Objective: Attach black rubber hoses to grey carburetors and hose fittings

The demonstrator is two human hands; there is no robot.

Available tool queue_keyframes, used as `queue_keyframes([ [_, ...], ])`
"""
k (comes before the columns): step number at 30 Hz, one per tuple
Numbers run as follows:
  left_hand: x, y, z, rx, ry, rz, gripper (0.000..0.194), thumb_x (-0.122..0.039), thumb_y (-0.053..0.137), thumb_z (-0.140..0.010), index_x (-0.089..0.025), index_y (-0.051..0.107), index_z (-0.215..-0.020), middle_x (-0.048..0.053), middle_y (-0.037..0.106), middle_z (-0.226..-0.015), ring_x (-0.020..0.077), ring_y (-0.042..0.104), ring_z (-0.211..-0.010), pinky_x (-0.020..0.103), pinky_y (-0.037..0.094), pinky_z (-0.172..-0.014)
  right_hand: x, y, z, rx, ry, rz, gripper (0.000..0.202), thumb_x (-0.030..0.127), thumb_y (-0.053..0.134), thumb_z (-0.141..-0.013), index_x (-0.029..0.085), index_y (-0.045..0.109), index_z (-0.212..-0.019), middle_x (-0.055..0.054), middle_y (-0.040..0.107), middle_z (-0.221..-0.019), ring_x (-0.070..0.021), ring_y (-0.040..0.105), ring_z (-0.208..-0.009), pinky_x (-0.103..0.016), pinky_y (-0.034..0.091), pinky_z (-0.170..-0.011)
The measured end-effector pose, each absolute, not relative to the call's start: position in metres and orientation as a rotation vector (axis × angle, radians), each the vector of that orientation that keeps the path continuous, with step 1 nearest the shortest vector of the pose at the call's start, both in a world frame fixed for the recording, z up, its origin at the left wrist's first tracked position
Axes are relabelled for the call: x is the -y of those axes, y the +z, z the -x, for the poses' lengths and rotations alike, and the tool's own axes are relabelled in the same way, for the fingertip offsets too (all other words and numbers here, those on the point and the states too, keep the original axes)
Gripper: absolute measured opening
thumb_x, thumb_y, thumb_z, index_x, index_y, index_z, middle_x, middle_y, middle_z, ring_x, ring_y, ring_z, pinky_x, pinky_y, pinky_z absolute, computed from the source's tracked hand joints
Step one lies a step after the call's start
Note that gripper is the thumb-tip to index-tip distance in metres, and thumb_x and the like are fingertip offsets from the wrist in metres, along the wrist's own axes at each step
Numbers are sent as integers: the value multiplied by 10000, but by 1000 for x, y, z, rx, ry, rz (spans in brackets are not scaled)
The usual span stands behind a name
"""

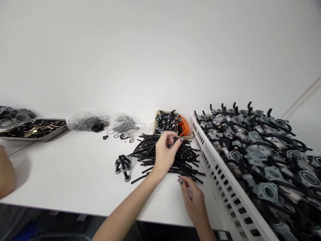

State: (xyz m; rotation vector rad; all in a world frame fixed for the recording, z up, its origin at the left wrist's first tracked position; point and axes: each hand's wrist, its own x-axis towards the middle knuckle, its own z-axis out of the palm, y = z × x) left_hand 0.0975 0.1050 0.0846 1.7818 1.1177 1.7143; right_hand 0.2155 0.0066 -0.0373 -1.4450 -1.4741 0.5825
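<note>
My left hand [165,152] reaches over a pile of black rubber hoses [146,147], its fingers curled and thumb drawn toward them. What they hold, if anything, is too small to make out. Just in front of the pile, my right hand [195,199] hovers above the white table with fingertips bent together; any small item there is hidden. Left of the hoses stands a small cluster of black stems with grey round ends [123,165]. Behind the pile, a cream bin [155,122] holds many small black and grey fittings [167,121], beside an orange container [184,125].
A white slatted crate [213,164] full of metal castings with black hoses [254,137] fills the right side. Clear bags of small parts [122,122] and black rings [105,137] lie at the back. A metal tray [54,134] and another person's arm [5,174] are at left.
</note>
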Motion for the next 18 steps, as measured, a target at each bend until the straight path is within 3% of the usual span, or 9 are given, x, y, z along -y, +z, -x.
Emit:
queue_keyframes([
  [6, -20, 19, -47, -1295, 1551, -1572, 87, -277, 629, -845, -225, 590, -902, -35, 477, -705, 121, 495, -672, 225, 423, -640, -5, -37, -217, 1490, 598, 1464, 340, 441, 459, -927, 221, 689, -1046, -93, 733, -1052, -227, 693, -965, -286, 582, -779],
  [12, 7, -28, -1, -1535, 1432, -1427, 170, -368, 641, -816, -212, 596, -866, -32, 466, -674, 135, 493, -635, 244, 430, -613, -2, -38, -215, 1454, 628, 1518, 383, 488, 470, -912, 216, 699, -1053, -110, 729, -1058, -242, 683, -945, -225, 557, -545],
  [18, 6, -32, 13, -1608, 1278, -1453, 174, -375, 629, -808, -218, 563, -839, -43, 440, -659, 133, 453, -615, 249, 383, -593, -1, -36, -217, 1445, 680, 1537, 410, 512, 478, -904, 206, 701, -1062, -129, 723, -1072, -254, 679, -927, -227, 553, -512],
])
